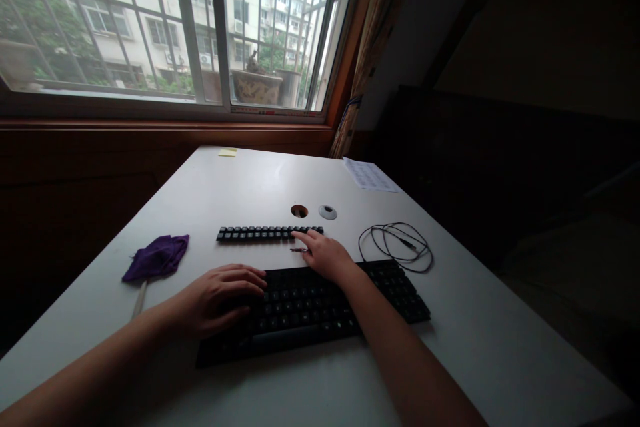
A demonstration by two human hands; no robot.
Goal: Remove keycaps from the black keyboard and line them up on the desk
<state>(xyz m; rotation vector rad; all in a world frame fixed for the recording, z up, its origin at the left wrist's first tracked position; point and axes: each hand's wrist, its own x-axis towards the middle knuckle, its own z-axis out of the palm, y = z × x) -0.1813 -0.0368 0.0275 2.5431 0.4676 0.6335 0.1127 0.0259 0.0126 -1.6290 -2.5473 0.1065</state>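
A black keyboard (pixel 300 307) lies at a slant on the white desk. My left hand (pixel 220 297) rests over its left part, fingers stretched out and flat, nothing in them. Beyond the keyboard stands a double row of loose black keycaps (pixel 260 233). My right hand (pixel 325 253) reaches across the keyboard's upper edge to the right end of that row. Its fingers are extended, fingertips at the keycaps, thumb apart. A small thin metal-looking piece (pixel 299 250) lies by the right thumb; its kind is unclear.
A coiled black cable (pixel 395 247) lies right of the keyboard. At left is a purple cloth (pixel 157 258) with a pale stick (pixel 140 299). Farther back are a desk hole (pixel 299 211), its round cover (pixel 327 212), printed paper (pixel 371 175) and a yellow note (pixel 228 153).
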